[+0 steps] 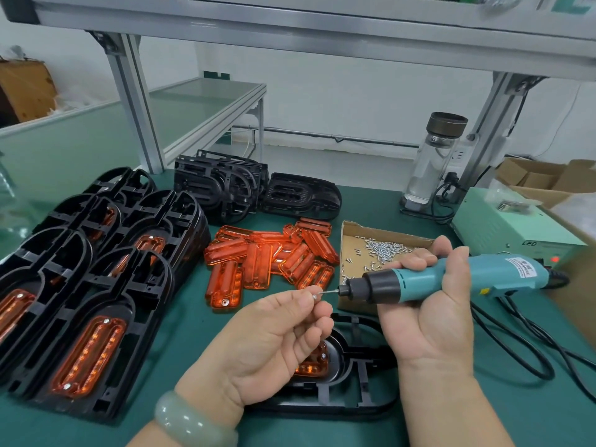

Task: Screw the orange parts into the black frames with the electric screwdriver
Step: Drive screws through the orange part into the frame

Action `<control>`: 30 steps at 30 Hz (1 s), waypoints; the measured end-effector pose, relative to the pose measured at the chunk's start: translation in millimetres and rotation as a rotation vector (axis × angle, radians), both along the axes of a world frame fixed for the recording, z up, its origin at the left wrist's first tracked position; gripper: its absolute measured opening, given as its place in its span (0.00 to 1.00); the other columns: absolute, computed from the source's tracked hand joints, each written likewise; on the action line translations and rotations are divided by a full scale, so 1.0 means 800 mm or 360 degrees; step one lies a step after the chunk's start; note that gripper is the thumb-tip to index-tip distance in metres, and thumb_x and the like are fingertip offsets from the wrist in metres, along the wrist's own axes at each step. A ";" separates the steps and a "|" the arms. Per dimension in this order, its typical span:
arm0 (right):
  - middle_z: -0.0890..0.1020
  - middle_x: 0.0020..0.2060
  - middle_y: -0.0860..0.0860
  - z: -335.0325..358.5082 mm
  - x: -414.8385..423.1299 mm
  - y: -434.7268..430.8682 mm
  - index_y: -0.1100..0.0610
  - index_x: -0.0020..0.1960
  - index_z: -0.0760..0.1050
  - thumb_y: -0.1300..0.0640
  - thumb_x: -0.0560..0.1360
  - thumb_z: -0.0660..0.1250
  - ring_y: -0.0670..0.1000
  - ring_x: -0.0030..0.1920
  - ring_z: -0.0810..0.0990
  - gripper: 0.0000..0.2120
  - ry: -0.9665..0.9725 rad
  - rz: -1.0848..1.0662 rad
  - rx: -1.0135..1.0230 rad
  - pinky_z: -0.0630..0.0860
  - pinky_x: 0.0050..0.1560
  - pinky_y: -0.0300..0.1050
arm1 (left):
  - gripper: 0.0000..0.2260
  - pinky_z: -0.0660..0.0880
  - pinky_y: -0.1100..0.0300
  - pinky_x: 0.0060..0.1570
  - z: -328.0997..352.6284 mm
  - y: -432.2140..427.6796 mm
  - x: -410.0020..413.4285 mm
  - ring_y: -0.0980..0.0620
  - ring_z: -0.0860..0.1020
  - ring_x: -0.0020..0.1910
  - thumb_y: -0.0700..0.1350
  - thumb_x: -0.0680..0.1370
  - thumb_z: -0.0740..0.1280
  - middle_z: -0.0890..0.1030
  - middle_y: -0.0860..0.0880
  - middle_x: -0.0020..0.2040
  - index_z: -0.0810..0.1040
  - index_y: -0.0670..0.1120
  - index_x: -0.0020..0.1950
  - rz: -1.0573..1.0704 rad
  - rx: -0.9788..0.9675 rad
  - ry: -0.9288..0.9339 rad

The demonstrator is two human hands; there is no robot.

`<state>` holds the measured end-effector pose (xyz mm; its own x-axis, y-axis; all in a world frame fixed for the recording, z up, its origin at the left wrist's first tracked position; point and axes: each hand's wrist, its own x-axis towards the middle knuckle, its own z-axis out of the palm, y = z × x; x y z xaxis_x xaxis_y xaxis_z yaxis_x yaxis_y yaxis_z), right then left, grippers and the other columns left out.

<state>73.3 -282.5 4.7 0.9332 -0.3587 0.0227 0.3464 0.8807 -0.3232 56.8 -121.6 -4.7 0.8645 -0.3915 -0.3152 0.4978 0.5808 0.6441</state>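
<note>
Green mat [193,321], centre of frame: left hand [267,343] pinches screw [314,296] at driver [503,272] tip; right hand [429,321] grips driver. Screw likely light, slippery: pinch near head.

Reaching in from the lower edge with both forearms. Holding the left hand [274,337] palm up, pinching a small screw [314,296] between thumb and forefinger, curling the remaining fingers loosely inward. Gripping the electric screwdriver [451,279] in the right hand [429,314], turning the palm toward the camera, wrapping fingers and thumb round the barrel from beneath. Hovering both hands close together, not touching.
</note>
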 end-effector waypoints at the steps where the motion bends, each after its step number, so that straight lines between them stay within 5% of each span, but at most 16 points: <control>1: 0.72 0.34 0.44 0.000 0.000 0.000 0.49 0.50 0.73 0.48 0.71 0.68 0.42 0.32 0.73 0.10 -0.0002 -0.0001 -0.0006 0.74 0.40 0.37 | 0.11 0.78 0.65 0.28 0.000 0.000 0.000 0.50 0.80 0.31 0.39 0.68 0.67 0.80 0.42 0.36 0.77 0.38 0.50 -0.0011 -0.0007 -0.0001; 18: 0.72 0.33 0.44 0.001 -0.001 0.001 0.48 0.50 0.74 0.50 0.72 0.68 0.42 0.31 0.72 0.09 -0.0003 -0.0023 -0.0057 0.72 0.42 0.35 | 0.11 0.77 0.66 0.27 -0.004 -0.001 -0.001 0.52 0.79 0.31 0.42 0.69 0.67 0.80 0.44 0.35 0.77 0.39 0.49 -0.0003 0.0110 -0.0124; 25: 0.72 0.33 0.43 0.001 0.000 0.002 0.48 0.51 0.74 0.50 0.72 0.69 0.42 0.31 0.72 0.09 0.0000 -0.0053 -0.0085 0.74 0.39 0.36 | 0.13 0.75 0.67 0.29 -0.010 -0.004 -0.001 0.53 0.79 0.31 0.45 0.68 0.69 0.81 0.45 0.35 0.79 0.39 0.48 0.0143 0.0417 -0.0421; 30: 0.73 0.34 0.43 0.000 -0.001 0.001 0.48 0.53 0.73 0.51 0.70 0.69 0.42 0.31 0.73 0.13 -0.0014 -0.0076 -0.0096 0.75 0.39 0.36 | 0.08 0.76 0.66 0.31 -0.011 -0.006 -0.001 0.53 0.80 0.33 0.50 0.66 0.69 0.82 0.46 0.34 0.84 0.50 0.40 0.0263 0.0714 -0.0639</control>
